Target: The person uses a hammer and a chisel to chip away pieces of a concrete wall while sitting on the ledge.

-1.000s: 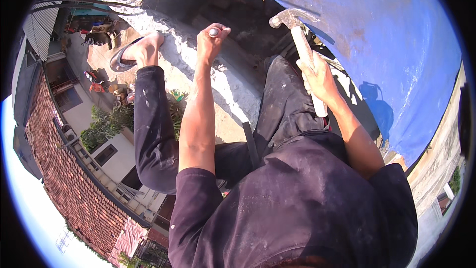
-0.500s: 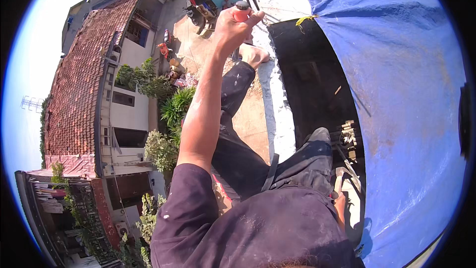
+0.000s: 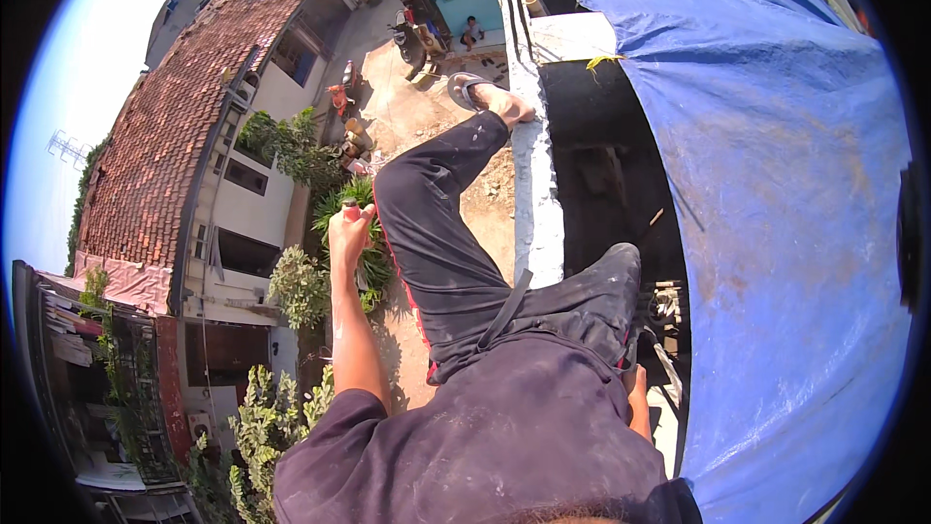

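Observation:
My left hand (image 3: 349, 235) is closed round the red handle (image 3: 350, 211) of a tool with a dark end cap. It is held out to the left of my bent knee, over the plants and the ground below; the tool's other end is hidden in and under the fist. My right hand (image 3: 637, 394) is low beside my right hip, partly covered by my body, closed on a hammer that is mostly out of sight. I sit astride a narrow white-topped wall (image 3: 536, 204), my left foot in a grey sandal (image 3: 464, 93) against its left side.
A blue tarpaulin (image 3: 776, 233) slopes along the right. Between it and the wall is a deep dark opening (image 3: 613, 175). Left of the wall lies a sunlit yard (image 3: 388, 68) well below, with a parked motorbike (image 3: 409, 44), plants (image 3: 301, 286) and a seated person (image 3: 471, 32).
My left hand with the red-handled tool has swung from above the wall down and left, beside my knee. My right hand is still by my hip; the hammer shows less.

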